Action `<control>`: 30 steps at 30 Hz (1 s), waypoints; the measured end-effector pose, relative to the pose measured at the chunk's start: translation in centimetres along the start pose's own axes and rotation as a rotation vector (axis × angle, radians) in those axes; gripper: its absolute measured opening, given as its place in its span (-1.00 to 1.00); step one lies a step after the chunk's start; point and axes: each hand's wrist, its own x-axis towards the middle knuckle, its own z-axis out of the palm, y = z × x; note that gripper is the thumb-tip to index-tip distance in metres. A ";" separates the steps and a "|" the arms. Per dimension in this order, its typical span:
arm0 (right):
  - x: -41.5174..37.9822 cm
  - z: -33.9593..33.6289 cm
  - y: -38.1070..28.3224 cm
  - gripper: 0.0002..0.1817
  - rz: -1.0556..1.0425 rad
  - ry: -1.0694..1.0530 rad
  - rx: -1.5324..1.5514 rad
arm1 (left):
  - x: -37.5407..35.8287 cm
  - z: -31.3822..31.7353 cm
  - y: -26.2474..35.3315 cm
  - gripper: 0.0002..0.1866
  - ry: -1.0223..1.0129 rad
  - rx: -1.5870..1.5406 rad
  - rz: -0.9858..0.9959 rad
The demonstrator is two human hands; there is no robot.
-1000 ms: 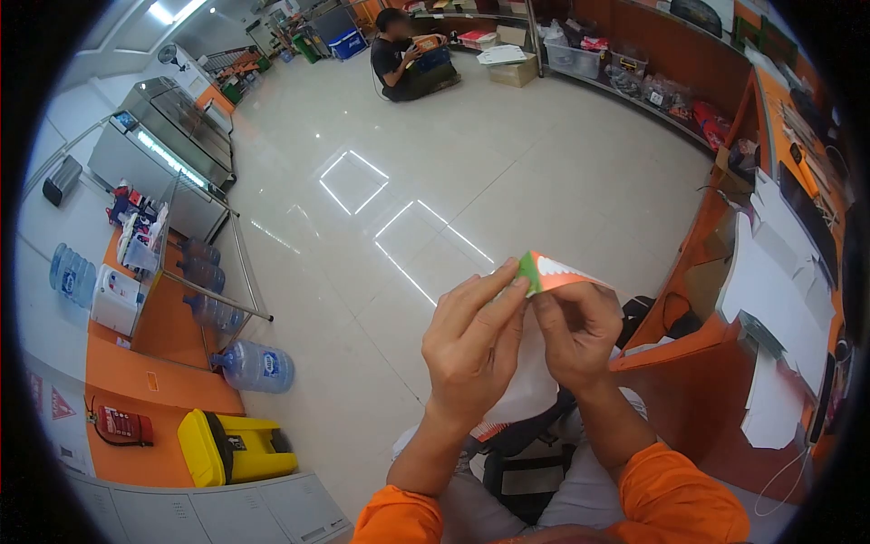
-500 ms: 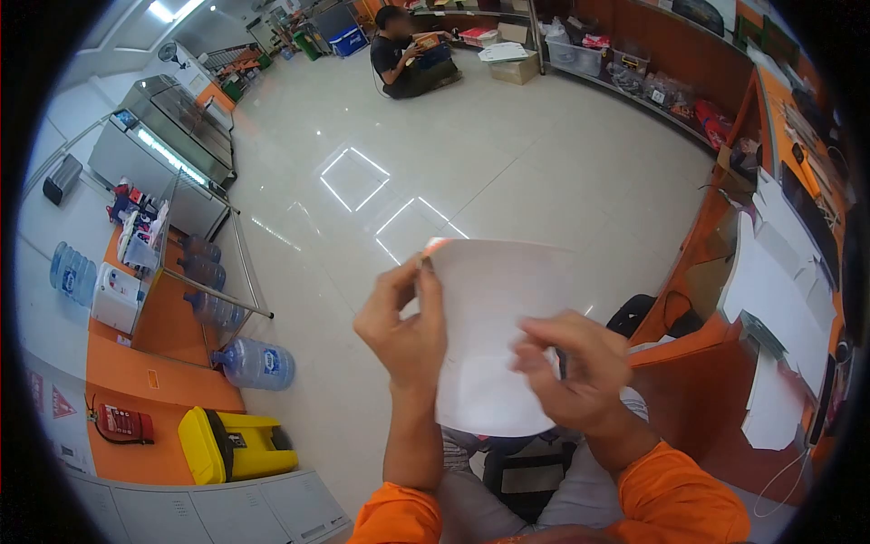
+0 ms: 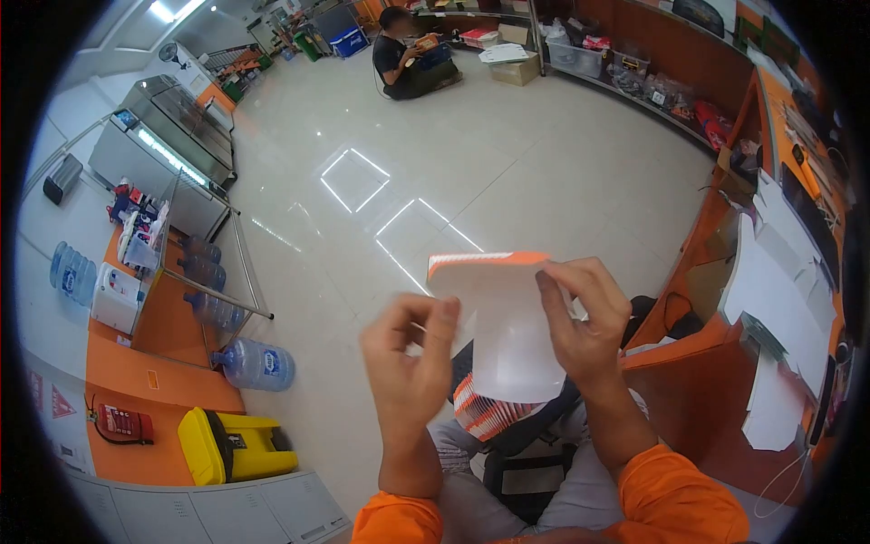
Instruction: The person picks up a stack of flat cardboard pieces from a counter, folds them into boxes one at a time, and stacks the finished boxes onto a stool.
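A white paper piece (image 3: 517, 340) with an orange upper edge is held up in front of me, its pale inner side facing me. My right hand (image 3: 587, 317) pinches its upper right corner between thumb and fingers. At its left side is my left hand (image 3: 412, 349), blurred, with thumb and index finger bent toward each other; whether it touches the paper is unclear. Below the paper, a stack of orange-and-white striped pieces (image 3: 485, 412) rests over my lap, partly covered by the paper.
A person (image 3: 412, 59) sits on the floor far ahead, beside a cardboard box (image 3: 517, 70). To the left are a water bottle (image 3: 258, 364), a yellow bin (image 3: 231, 444) and a metal-framed rack. An orange desk with white sheets (image 3: 784, 290) stands at the right.
My right hand has risen to the paper's upper right corner. My left hand has moved slightly lower, off the upper left corner. The paper's orange edge and the striped stack now show.
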 end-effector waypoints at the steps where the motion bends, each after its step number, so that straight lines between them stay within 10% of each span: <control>1: -0.2 0.2 -0.2 -0.76 0.002 -0.001 0.000 | -0.4 0.3 0.8 -0.79 -0.182 -0.185 -0.168; 6: -1.1 1.0 -1.5 -0.56 -0.069 -0.129 -0.048 | -0.1 2.7 -0.1 -0.73 -0.279 -0.573 -0.402; 14: -0.8 0.6 -1.2 -0.76 0.113 -0.091 0.210 | 0.3 2.3 -2.3 -0.87 -0.289 -0.533 -0.008; 30: -0.6 -0.4 -1.1 -0.88 0.500 -0.177 0.789 | -0.6 3.5 -1.5 -0.93 -0.167 -0.465 0.024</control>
